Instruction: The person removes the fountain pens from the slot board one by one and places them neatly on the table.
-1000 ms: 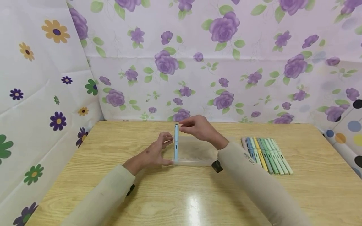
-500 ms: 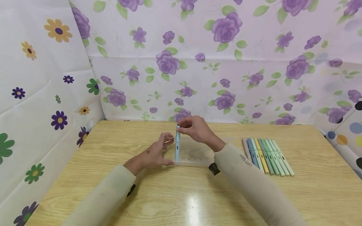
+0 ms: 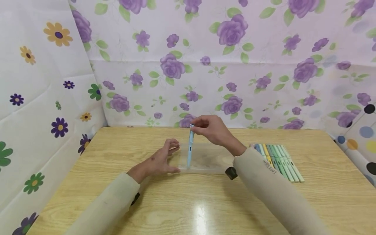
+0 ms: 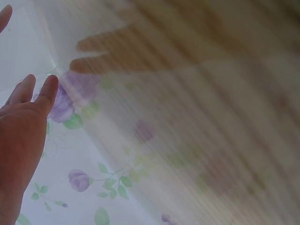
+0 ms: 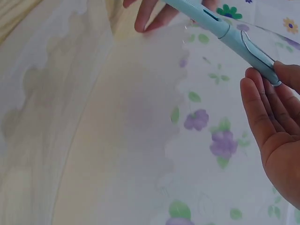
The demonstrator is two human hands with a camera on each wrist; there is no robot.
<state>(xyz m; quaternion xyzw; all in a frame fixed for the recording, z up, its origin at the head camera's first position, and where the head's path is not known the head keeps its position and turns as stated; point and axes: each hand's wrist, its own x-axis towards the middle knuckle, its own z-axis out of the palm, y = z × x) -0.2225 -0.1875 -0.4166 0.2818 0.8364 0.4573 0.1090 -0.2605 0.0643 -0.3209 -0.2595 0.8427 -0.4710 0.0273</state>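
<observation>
My right hand [image 3: 213, 130] pinches the capped top of a light blue pen [image 3: 190, 148], which has a metal clip. The pen leans slightly, its top to the right, and its lower end overlaps the front ledge of a clear plastic rack [image 3: 211, 156]. In the right wrist view, the light blue pen [image 5: 232, 40] sits between thumb and fingertips. Scalloped notches show along the rack. At the rack's left end, my left hand [image 3: 160, 159] has its thumb by the front corner and its fingers spread by the rear corner. The left wrist view shows the fingers of that hand [image 4: 21, 136] fairly straight.
To the right, a row of several pens [image 3: 282, 161] in pink, blue, yellow and green lies side by side on the wooden table [image 3: 164, 202], partly behind my right sleeve. A flowered cloth [image 3: 141, 91] hangs behind the table, with other patterned cloths at both sides.
My right hand, apart from the upright pen a second ago, has taken hold of its top. The pen has moved right and up and now leans. My left hand stays at the rack's end.
</observation>
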